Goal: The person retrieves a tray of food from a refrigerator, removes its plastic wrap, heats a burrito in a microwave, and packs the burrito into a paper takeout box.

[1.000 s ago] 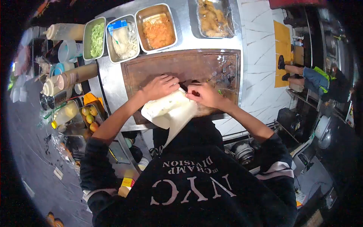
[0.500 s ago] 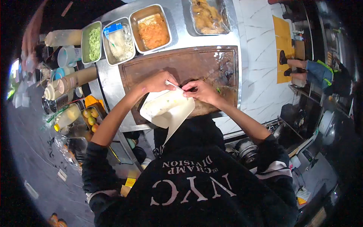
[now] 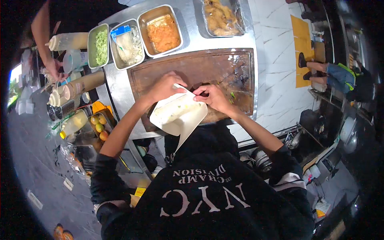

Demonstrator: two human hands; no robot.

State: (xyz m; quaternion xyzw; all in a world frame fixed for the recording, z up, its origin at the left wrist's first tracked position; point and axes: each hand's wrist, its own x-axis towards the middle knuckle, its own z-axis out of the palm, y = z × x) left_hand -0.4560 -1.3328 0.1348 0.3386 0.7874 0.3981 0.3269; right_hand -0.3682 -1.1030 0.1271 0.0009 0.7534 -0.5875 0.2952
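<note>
A cream-white, pointed wrapper of folded paper or thin card (image 3: 188, 120) is held partly over the near edge of a brown, rectangular wooden cutting board (image 3: 160, 67), its lower tip hanging beyond that edge. The wrapper's upper edge is gripped between the thumb and curled fingers of the left hand (image 3: 168, 87). Its upper right corner is pinched narrowly by the thumb and fingertips of the right hand (image 3: 212, 97). Pale, yellow-green-flecked matter is visible on the inner face; its nature cannot be determined.

For sound handling, even tension between the two pinches is advised, with the fold creased gradually and not pulled. The work is judged better placed fully over the board, since the hanging portion is without visible support and spillage could result.

Writing was checked. On the black fabric top (image 3: 200, 188), "NYC", "CHAMP" and "DIVISION" are legible, inverted; a smaller mark is probably "1ST". White characters on the blue-labelled clear packet (image 3: 126, 40), lying in a rectangular silver metal tray (image 3: 115, 56), cannot be read. No brand could be established.
</note>
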